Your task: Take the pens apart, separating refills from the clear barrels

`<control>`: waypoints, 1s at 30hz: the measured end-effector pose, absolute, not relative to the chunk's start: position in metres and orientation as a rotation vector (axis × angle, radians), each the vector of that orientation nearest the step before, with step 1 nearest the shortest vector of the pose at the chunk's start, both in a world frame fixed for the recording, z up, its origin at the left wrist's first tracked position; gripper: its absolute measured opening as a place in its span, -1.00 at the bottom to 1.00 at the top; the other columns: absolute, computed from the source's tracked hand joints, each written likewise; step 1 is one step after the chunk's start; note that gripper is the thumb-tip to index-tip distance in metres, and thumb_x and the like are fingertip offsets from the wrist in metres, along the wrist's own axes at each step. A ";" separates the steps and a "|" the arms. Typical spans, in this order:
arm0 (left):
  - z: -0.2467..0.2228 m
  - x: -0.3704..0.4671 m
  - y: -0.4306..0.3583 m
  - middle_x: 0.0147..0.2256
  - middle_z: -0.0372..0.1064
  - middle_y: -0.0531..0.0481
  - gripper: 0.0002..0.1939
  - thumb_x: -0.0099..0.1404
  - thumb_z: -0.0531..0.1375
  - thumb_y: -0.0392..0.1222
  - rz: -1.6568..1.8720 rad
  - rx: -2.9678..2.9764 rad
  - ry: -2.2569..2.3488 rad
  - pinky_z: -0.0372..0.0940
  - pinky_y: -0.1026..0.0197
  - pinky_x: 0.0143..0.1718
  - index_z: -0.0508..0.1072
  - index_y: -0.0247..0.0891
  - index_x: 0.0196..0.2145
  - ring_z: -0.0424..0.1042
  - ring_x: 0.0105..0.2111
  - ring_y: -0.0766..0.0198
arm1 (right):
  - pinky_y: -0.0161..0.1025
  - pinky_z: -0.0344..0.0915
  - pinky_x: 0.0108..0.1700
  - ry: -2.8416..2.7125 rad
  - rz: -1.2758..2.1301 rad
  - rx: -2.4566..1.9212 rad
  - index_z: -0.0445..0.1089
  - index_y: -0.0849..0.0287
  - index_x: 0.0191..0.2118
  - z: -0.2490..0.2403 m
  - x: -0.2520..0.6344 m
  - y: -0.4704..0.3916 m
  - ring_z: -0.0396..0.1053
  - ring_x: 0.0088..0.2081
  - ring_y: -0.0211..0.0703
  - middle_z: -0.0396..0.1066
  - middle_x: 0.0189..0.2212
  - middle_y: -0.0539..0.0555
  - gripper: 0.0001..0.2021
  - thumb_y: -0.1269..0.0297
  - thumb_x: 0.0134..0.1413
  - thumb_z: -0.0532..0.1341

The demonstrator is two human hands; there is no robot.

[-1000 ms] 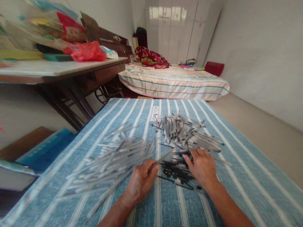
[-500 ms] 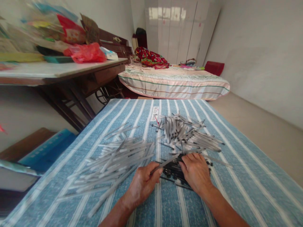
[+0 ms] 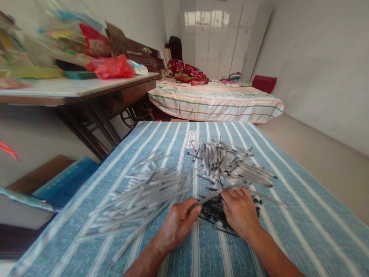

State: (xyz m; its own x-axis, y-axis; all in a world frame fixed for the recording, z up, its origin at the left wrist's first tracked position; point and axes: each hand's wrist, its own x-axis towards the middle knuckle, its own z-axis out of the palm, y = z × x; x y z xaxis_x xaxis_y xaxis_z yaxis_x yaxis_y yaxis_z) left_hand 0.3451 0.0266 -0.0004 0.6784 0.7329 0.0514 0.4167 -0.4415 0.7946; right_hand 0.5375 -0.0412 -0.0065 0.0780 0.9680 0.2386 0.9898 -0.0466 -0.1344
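Observation:
My left hand (image 3: 180, 221) is closed on a thin grey tube (image 3: 206, 198), which slants up to the right. At the tube's far end are the fingertips of my right hand (image 3: 240, 211), bent over a pile of black sticks (image 3: 213, 209); what they grip is too small to tell. Left of my hands lies a spread of pale grey tubes (image 3: 150, 192). Beyond my right hand is a heap of pale tubes with dark tips (image 3: 219, 159). All rest on a blue cloth with white stripes (image 3: 115, 169).
A side table (image 3: 95, 86) at the left bears a red plastic bag (image 3: 115, 67) and other bags. A bed (image 3: 216, 100) stands beyond the cloth. Low at the left is a blue box (image 3: 67, 182). The floor (image 3: 291, 142) shows at the right.
My right fingertips have risen a little to the far end of the tube. The whole view has shifted slightly, and the left hand keeps its hold.

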 end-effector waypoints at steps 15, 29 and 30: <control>0.002 0.346 0.026 -0.57 0.29 0.10 -0.71 0.28 -0.02 -0.07 0.491 2.088 0.909 0.17 0.36 -0.47 0.38 -0.28 -0.40 0.30 -0.53 0.36 | -0.19 0.17 -0.13 -1.950 0.000 -2.067 0.37 0.15 -0.22 -0.002 0.536 -0.041 0.30 -0.18 -0.05 0.42 -0.28 0.09 -0.83 0.31 0.13 0.06; -0.002 0.345 0.027 -0.54 0.30 0.11 -0.72 0.29 -0.03 -0.07 0.494 2.099 0.918 0.16 0.36 -0.46 0.37 -0.28 -0.37 0.31 -0.50 0.36 | -0.17 0.16 -0.07 -2.011 0.173 -1.888 0.36 0.15 -0.18 -0.006 0.533 -0.042 0.26 -0.15 -0.04 0.38 -0.21 0.08 -0.82 0.26 0.07 0.14; -0.002 0.345 0.027 -0.55 0.30 0.11 -0.72 0.29 -0.03 -0.07 0.495 2.099 0.916 0.16 0.36 -0.46 0.36 -0.28 -0.38 0.31 -0.50 0.36 | -0.17 0.16 -0.07 -2.029 0.187 -1.865 0.36 0.14 -0.18 -0.006 0.533 -0.042 0.26 -0.14 -0.04 0.38 -0.21 0.07 -0.82 0.26 0.08 0.14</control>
